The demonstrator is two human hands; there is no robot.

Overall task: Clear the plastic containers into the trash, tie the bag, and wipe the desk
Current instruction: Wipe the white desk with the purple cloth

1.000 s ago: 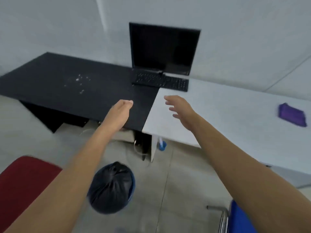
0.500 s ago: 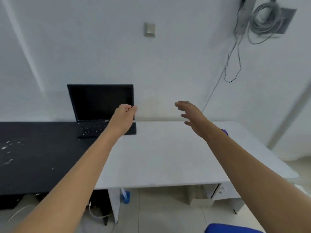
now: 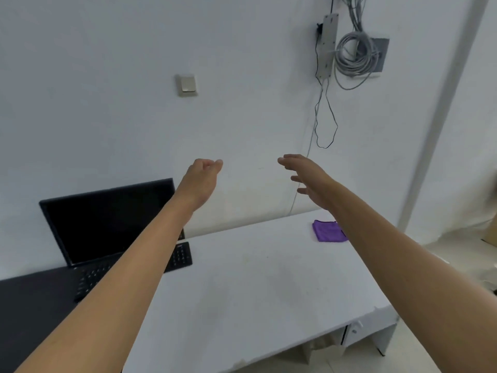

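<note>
Here the white desk fills the lower middle of the view, butted on its left against a black desk that carries a dark monitor and a keyboard. No plastic container or trash bag shows in this view, so the wipe looks like the step in hand. Both arms reach forward above the white top. The left hand is raised in front of the wall with its fingers loosely curled, holding nothing. The right hand has its fingers spread and straight, and it is also empty. The purple cloth lies flat near the desk's far edge, below and slightly right of the right hand. Its right edge is hidden behind that forearm. It seems to run a little longer along the desk's back edge than across it, though the hidden side makes this unsure. The right hand is clearly the nearer one. The left is well apart from the cloth, so picking it up probably means dropping the right hand down and slightly back toward the body.
</note>
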